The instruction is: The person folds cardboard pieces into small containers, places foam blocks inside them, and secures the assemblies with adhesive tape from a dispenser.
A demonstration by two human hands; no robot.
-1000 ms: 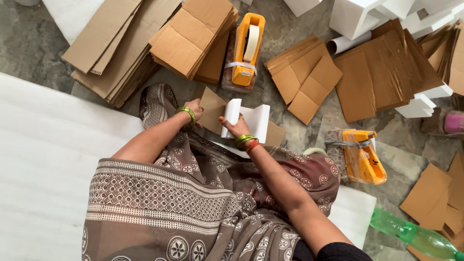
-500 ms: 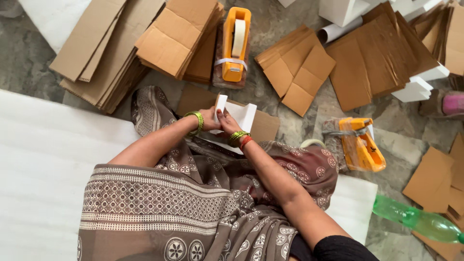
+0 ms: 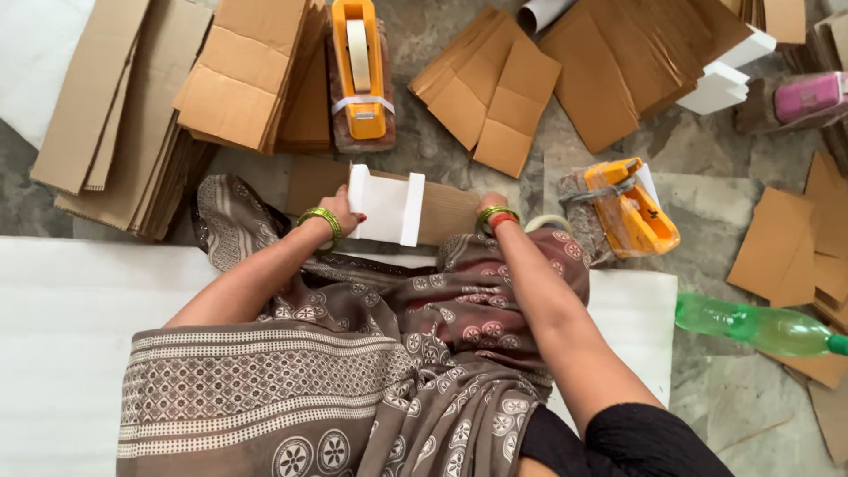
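Grey stone floor (image 3: 698, 190) all round, littered with cardboard. Seated pose, patterned brown cloth over the lap, and I'm looking straight down at both hands.

My left hand (image 3: 340, 215) is closed on the left edge of a white foam piece (image 3: 386, 205), a flat block with a raised lip on its right side, held just above a flat cardboard sheet (image 3: 442, 212) lying right in front of the hands. Green bangles on that wrist.

My right hand (image 3: 492, 203) is at the right end of that same cardboard sheet; fingers are hidden behind the wrist and bangles, so I cannot tell if it grips or just rests. It is apart from the foam piece.

Beyond the left hand: an orange tape dispenser (image 3: 360, 71), with a stack of folded cardboard boxes (image 3: 238, 75) to its left. Beyond the right hand: fanned cardboard flaps (image 3: 486, 97). Just right of the right hand: a second orange tape dispenser (image 3: 629, 208), tilted. Further right and nearer me: a green plastic bottle (image 3: 760, 327) on its side. Far right past the hands: white foam blocks (image 3: 720, 84) and a pink object (image 3: 808, 95). A white foam sheet (image 3: 62, 336) spreads left of my lap.
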